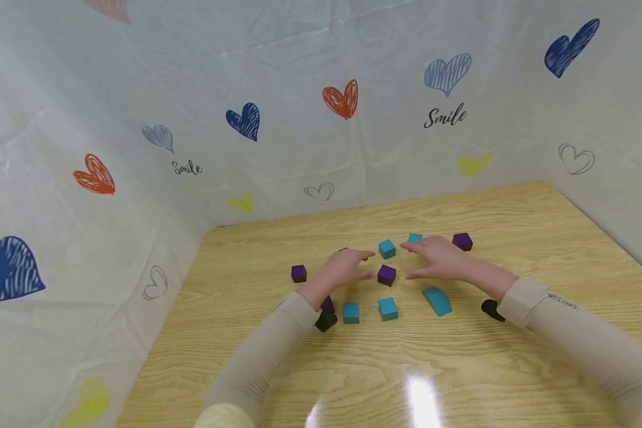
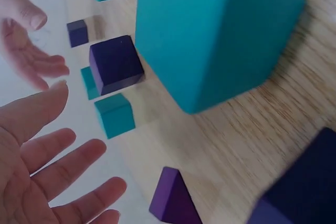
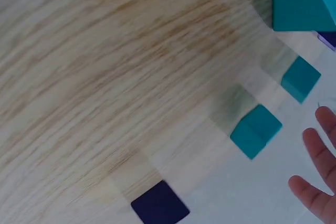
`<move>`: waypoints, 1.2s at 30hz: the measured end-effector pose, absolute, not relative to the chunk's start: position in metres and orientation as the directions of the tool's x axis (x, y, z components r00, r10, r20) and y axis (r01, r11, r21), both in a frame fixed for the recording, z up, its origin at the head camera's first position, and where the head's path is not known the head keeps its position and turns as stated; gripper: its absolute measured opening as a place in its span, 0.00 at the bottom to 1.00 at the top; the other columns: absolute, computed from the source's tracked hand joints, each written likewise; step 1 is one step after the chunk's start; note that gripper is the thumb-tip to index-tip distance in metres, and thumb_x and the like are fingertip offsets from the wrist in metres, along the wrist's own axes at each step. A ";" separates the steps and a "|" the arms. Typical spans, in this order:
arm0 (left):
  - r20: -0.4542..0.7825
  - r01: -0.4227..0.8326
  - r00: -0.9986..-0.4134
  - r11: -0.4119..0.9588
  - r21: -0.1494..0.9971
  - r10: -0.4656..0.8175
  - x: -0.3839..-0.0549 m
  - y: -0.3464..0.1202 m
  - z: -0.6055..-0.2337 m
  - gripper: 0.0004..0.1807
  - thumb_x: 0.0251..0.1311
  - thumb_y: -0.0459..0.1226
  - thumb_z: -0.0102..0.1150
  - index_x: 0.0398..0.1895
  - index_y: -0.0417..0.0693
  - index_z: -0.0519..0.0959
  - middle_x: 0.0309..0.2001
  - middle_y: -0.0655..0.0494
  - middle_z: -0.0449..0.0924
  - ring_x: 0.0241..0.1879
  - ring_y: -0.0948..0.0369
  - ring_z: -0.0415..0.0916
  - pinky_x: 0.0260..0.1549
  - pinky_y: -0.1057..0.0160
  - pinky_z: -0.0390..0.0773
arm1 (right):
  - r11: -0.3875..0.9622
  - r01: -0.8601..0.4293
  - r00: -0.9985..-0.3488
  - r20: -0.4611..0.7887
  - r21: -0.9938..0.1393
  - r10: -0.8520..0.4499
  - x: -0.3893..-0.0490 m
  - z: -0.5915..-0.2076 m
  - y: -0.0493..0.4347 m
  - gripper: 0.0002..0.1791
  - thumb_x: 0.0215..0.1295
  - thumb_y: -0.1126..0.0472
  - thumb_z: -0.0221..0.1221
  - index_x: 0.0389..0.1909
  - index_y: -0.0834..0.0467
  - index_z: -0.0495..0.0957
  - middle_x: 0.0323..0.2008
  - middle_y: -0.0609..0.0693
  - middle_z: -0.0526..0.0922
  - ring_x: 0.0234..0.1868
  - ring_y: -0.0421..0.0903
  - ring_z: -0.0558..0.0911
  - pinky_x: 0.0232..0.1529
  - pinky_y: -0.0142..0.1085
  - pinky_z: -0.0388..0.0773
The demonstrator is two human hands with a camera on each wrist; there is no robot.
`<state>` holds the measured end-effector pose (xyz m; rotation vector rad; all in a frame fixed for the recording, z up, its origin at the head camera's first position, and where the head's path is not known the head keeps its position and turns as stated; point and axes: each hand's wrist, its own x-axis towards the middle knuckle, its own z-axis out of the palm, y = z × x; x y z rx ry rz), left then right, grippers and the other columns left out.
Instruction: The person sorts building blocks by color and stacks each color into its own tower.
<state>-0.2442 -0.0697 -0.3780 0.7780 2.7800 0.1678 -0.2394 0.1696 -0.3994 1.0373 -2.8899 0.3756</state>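
Note:
In the head view, my left hand (image 1: 345,267) and right hand (image 1: 436,258) reach over the table from either side of a purple cube (image 1: 387,275). Neither hand holds anything; gaps show between the fingers and that cube. A blue cube (image 1: 387,249) sits just behind it, and another blue block (image 1: 415,237) is partly covered by the right hand. In the left wrist view the left fingers (image 2: 79,171) are spread, beside a teal cube (image 2: 115,116) and a purple triangular block (image 2: 173,198). Right fingers (image 3: 320,156) extend near a teal block (image 3: 257,129) in the right wrist view.
Nearer me lie two blue cubes, one at left (image 1: 351,313) and one centrally (image 1: 388,308), plus a blue wedge-like block (image 1: 437,301). Purple blocks stand at left (image 1: 299,273) and right (image 1: 462,241). A heart-printed sheet (image 1: 278,160) hangs behind the wooden table (image 1: 235,285).

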 end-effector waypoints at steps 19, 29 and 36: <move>-0.264 0.443 -0.821 0.856 0.267 0.507 -0.261 -0.038 -0.390 0.16 0.56 0.43 0.60 0.48 0.52 0.80 0.44 0.59 0.81 0.43 0.63 0.76 0.41 0.69 0.73 | 0.688 -0.644 -0.738 0.036 -0.333 -0.674 -0.257 -0.411 0.127 0.14 0.52 0.56 0.65 0.36 0.62 0.83 0.24 0.45 0.80 0.24 0.37 0.74 0.27 0.29 0.71; -0.251 0.398 -0.844 0.868 0.296 0.473 -0.263 -0.043 -0.394 0.13 0.52 0.45 0.64 0.39 0.50 0.83 0.37 0.60 0.82 0.37 0.64 0.75 0.35 0.70 0.72 | 0.657 -0.628 -0.718 -0.012 -0.417 -0.695 -0.259 -0.408 0.125 0.11 0.53 0.61 0.65 0.37 0.62 0.82 0.27 0.46 0.82 0.25 0.36 0.75 0.27 0.28 0.72; -0.282 0.410 -0.835 0.876 0.256 0.473 -0.270 -0.048 -0.392 0.13 0.49 0.46 0.67 0.37 0.53 0.83 0.36 0.63 0.82 0.35 0.66 0.74 0.33 0.69 0.72 | 0.637 -0.632 -0.705 -0.014 -0.441 -0.709 -0.261 -0.407 0.124 0.13 0.53 0.63 0.64 0.39 0.63 0.82 0.31 0.49 0.83 0.23 0.34 0.73 0.26 0.27 0.71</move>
